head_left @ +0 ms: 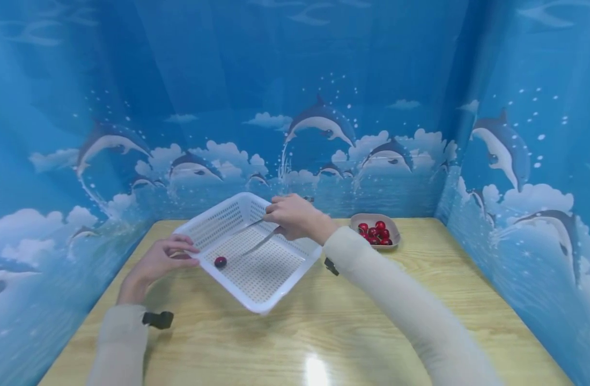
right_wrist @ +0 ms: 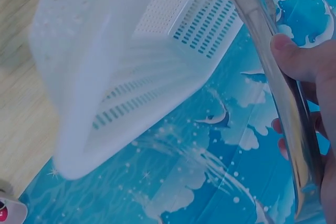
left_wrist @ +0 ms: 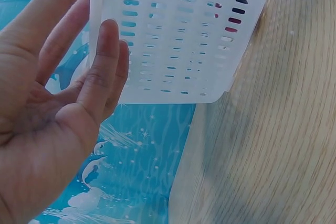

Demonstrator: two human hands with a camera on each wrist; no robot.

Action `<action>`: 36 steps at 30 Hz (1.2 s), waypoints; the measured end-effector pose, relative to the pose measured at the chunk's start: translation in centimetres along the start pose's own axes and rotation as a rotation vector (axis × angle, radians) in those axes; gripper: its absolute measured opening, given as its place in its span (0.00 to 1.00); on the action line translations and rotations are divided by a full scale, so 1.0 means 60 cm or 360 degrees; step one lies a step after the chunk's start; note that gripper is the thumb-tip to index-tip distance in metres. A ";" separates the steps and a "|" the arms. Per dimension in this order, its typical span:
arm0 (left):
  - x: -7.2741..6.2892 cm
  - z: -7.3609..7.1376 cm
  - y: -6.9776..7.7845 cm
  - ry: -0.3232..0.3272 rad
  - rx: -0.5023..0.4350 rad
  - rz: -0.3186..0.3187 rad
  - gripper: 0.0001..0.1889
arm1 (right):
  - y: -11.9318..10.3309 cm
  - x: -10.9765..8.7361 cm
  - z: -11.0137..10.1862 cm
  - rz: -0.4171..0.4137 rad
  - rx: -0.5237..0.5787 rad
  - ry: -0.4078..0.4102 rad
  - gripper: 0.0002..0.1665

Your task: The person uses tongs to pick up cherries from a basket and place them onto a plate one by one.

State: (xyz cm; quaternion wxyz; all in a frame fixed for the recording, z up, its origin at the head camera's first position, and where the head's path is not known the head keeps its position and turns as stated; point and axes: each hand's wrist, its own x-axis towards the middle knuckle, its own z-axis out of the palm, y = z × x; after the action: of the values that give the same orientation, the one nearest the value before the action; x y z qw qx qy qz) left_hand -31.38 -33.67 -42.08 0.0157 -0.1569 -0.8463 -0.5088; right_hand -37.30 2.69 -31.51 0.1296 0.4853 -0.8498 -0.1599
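A white perforated plastic basket point(head_left: 275, 273) is tilted over the table, one corner pointing toward me. My left hand point(head_left: 162, 260) pinches its left rim between thumb and fingers; the left wrist view shows the basket's slotted outer wall point(left_wrist: 173, 51) beside those fingers. Inside, near the left edge, lies one dark red cherry point(head_left: 220, 262). My right hand point(head_left: 295, 214) grips metal tongs point(right_wrist: 283, 103) above the far right side of the basket. Their arms stand apart and slant down into it, the lower one reaching close to the cherry. The right thumb presses along one tong arm.
At the back right of the wood-grain table point(head_left: 372, 311) stands a small beige bowl point(head_left: 395, 236) with several red cherries point(head_left: 374, 232) in it. A blue dolphin-print curtain point(head_left: 218, 107) closes off the back and both sides.
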 end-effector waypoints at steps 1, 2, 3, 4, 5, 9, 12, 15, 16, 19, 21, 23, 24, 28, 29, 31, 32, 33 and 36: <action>0.000 0.000 0.001 0.0001 0.0002 0.0001 0.20 | -0.003 0.005 0.000 -0.0004 -0.0002 -0.0008 0.24; -0.001 0.000 0.001 0.0001 0.0005 0.0001 0.19 | -0.006 0.009 0.000 -0.0008 -0.0004 -0.0015 0.24; -0.001 0.001 0.002 0.0002 0.0010 0.0003 0.19 | -0.009 0.014 0.000 -0.0009 -0.0007 -0.0023 0.24; -0.001 0.001 0.003 0.0005 0.0018 0.0003 0.19 | -0.012 0.019 -0.001 -0.0008 -0.0008 -0.0032 0.24; -0.001 0.001 0.004 0.0008 0.0026 0.0006 0.19 | -0.015 0.023 0.000 -0.0009 -0.0014 -0.0035 0.23; 0.000 0.001 0.004 0.0012 0.0038 -0.0001 0.20 | -0.029 0.038 0.003 -0.0022 -0.0059 -0.0052 0.22; 0.001 0.002 0.001 0.0007 0.0024 -0.0004 0.20 | -0.038 0.048 0.006 -0.0034 -0.0098 -0.0071 0.21; 0.002 0.001 -0.002 0.0005 0.0033 -0.0013 0.20 | -0.045 0.055 0.008 -0.0042 -0.0129 -0.0087 0.21; 0.001 0.001 -0.001 0.0004 0.0036 -0.0017 0.20 | -0.047 0.058 0.009 -0.0044 -0.0141 -0.0094 0.21; 0.000 0.000 -0.001 0.0003 0.0074 -0.0023 0.20 | -0.053 0.065 0.012 -0.0043 -0.0145 -0.0104 0.21; -0.002 -0.002 0.001 0.0008 0.0088 -0.0022 0.20 | -0.056 0.071 0.015 -0.0043 -0.0124 -0.0104 0.21; -0.004 -0.002 0.000 0.0012 0.0091 -0.0016 0.19 | -0.059 0.076 0.020 -0.0041 -0.0098 -0.0098 0.21; -0.005 -0.002 0.001 0.0016 0.0084 -0.0008 0.19 | -0.060 0.079 0.023 -0.0040 -0.0083 -0.0094 0.21; -0.005 -0.002 -0.002 0.0015 0.0039 0.0019 0.19 | -0.063 0.086 0.030 -0.0022 -0.0077 -0.0092 0.19; -0.005 -0.002 -0.003 0.0008 0.0034 0.0027 0.19 | -0.064 0.088 0.032 -0.0014 -0.0076 -0.0098 0.19; -0.003 -0.001 -0.005 0.0003 0.0025 0.0026 0.19 | -0.065 0.090 0.034 -0.0010 -0.0074 -0.0111 0.18; -0.003 -0.001 -0.005 0.0002 0.0025 0.0023 0.19 | -0.066 0.091 0.035 -0.0010 -0.0071 -0.0118 0.18; -0.002 -0.001 -0.006 -0.0002 0.0026 0.0015 0.19 | -0.067 0.092 0.036 -0.0012 -0.0065 -0.0125 0.18; 0.000 0.000 -0.004 -0.0006 0.0022 0.0001 0.20 | -0.070 0.095 0.039 -0.0018 -0.0063 -0.0149 0.18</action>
State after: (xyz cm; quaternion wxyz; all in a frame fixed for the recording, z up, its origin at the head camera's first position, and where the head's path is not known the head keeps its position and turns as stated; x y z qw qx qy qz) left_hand -31.44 -33.80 -42.29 0.0154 -0.1580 -0.8498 -0.5026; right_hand -37.68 -3.91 -34.96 0.0984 0.4793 -0.8489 -0.1999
